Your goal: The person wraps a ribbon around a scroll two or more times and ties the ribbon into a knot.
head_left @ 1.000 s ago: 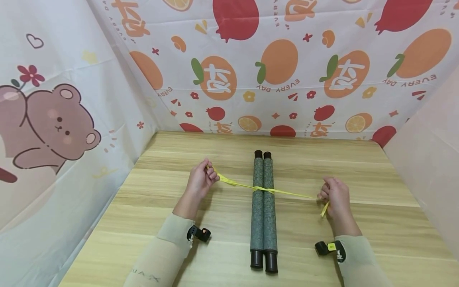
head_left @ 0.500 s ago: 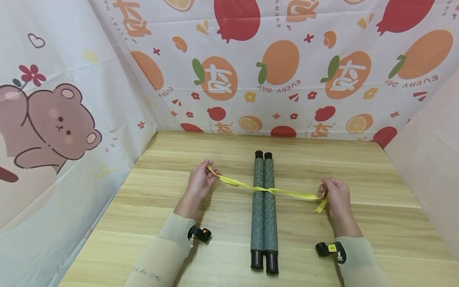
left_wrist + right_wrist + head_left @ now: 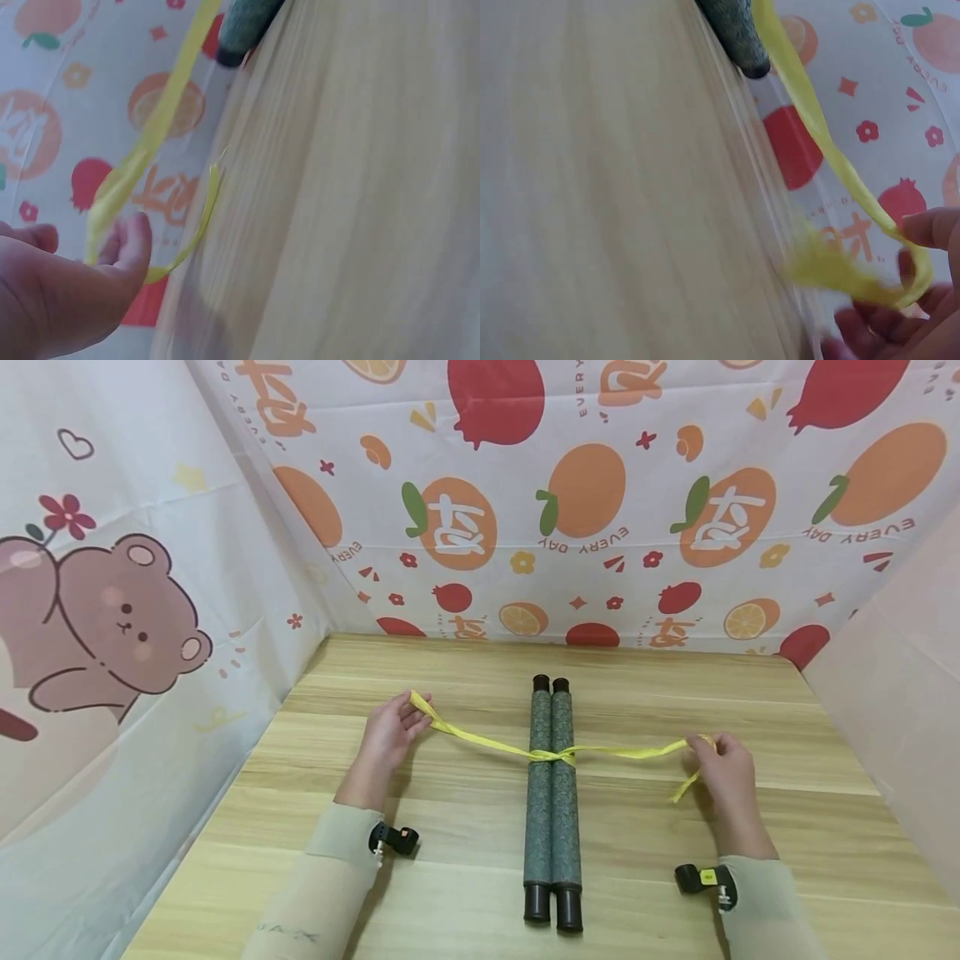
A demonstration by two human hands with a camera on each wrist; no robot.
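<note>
Two green patterned scroll rolls [image 3: 539,818] with dark end knobs lie side by side, lengthwise, on the table. A yellow ribbon [image 3: 487,742] goes round both and crosses over itself at their middle. My left hand [image 3: 384,737] pinches one end out to the left, with slack between. In the left wrist view the ribbon [image 3: 146,142] passes down among the fingers, and a loose tail curls below. On the right, my right hand [image 3: 729,772] holds the other end between thumb and fingers. A short blurred tail hangs from the ribbon [image 3: 817,135] in the right wrist view.
The wooden table [image 3: 450,885] reaches back to a fruit-print cloth [image 3: 517,518]. A cloth with a bear print [image 3: 127,618] hangs on the left, and a pale cloth [image 3: 900,693] on the right. Each wrist carries a small black camera [image 3: 396,838].
Both hands have moved apart, the left one to the left and the right one to the right. The ribbon, taut a second ago, now sags, and its right part has risen.
</note>
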